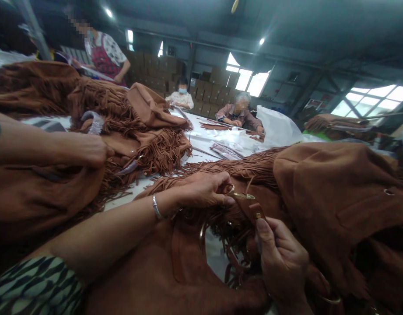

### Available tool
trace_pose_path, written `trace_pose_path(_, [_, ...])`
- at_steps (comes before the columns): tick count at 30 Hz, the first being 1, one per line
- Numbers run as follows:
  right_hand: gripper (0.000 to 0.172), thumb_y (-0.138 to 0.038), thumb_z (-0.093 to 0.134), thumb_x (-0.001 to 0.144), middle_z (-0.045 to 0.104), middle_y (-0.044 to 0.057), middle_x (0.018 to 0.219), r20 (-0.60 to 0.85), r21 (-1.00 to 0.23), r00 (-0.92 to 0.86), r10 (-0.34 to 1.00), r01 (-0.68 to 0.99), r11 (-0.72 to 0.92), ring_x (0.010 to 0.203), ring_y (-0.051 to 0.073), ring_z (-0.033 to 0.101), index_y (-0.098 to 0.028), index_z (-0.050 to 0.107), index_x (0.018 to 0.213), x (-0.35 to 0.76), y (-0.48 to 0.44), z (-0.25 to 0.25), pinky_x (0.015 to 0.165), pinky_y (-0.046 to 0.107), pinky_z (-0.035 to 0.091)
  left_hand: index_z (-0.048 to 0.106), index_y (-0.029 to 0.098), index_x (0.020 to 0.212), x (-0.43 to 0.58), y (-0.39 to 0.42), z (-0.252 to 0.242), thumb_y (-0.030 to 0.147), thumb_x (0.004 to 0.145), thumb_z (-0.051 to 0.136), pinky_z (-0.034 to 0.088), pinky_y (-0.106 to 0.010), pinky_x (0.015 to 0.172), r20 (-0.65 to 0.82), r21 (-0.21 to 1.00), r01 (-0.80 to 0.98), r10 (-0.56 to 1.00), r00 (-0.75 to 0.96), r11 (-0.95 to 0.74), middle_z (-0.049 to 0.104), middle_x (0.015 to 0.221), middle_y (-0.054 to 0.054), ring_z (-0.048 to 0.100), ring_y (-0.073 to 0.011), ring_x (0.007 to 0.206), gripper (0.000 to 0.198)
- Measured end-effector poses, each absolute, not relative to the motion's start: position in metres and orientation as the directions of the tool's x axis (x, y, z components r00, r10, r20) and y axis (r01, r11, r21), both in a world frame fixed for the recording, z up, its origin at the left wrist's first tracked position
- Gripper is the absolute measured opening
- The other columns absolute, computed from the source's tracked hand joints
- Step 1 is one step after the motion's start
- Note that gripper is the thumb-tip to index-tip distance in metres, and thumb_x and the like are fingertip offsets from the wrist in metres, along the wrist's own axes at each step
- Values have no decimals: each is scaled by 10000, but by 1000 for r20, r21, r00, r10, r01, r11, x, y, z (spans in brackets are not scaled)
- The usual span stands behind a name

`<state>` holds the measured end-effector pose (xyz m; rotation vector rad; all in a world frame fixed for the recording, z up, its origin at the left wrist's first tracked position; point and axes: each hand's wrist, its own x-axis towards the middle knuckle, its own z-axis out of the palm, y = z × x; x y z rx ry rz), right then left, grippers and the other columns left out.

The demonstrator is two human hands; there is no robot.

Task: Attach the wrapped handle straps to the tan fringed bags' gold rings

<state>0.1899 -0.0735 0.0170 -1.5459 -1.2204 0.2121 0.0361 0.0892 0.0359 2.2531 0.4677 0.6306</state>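
My left hand [206,190], with a silver bracelet at its wrist, pinches a gold-coloured metal fitting [243,196] with a long pointed end. My right hand [282,256] grips a short brown strap [256,211] between thumb and fingers; a small gold stud shows just above the thumb. The strap's end is close below the fitting, with a small gap between them. Beneath both hands lies a brown suede-like bag [148,262] with a curved opening and fringe. Its gold-coloured trim shows partly at the opening.
At the left, another person's hand [94,151] rests on a brown fringed bag [50,197]. More brown bags [322,179] are heaped at the right. Across the white table [204,142], several people work near strips and a white plastic bag [276,127]. Stacked cartons [204,94] stand behind.
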Motion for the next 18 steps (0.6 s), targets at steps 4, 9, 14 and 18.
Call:
trace_pose_path(4, [284, -446, 610, 818, 411, -59, 490, 366, -918, 530, 765, 341, 203, 409, 77, 352, -181, 572, 725, 185, -76, 22, 376, 191, 294, 453, 179, 896, 33, 64, 32, 339, 789, 622, 356, -203, 569, 316, 734, 88, 454, 833, -673, 492, 758, 37, 451, -98, 649, 256])
trace_pose_path(9, [282, -449, 622, 806, 428, -52, 511, 372, -907, 481, 794, 370, 200, 425, 82, 360, -181, 581, 732, 184, -72, 16, 384, 199, 308, 563, 153, 821, 32, 44, 18, 298, 784, 643, 365, -224, 649, 472, 572, 43, 372, 799, -819, 559, 765, 8, 488, -110, 697, 170])
trace_pose_path(14, [306, -460, 568, 836, 593, 14, 629, 405, -788, 378, 832, 607, 107, 574, 143, 507, -165, 633, 783, 181, -67, 5, 510, 234, 412, 578, 148, 715, 31, 32, 10, 383, 718, 728, 340, -239, 638, 489, 536, 223, 514, 705, -815, 578, 700, 3, 476, -136, 715, 279])
trace_pose_path(18, [331, -477, 552, 840, 593, 15, 609, 319, -836, 382, 867, 545, 67, 574, 157, 535, -161, 623, 772, 181, -62, -3, 517, 246, 422, 584, 145, 715, 32, 32, 4, 383, 708, 741, 356, -254, 696, 504, 478, 191, 445, 740, -857, 600, 707, 0, 473, -134, 708, 285])
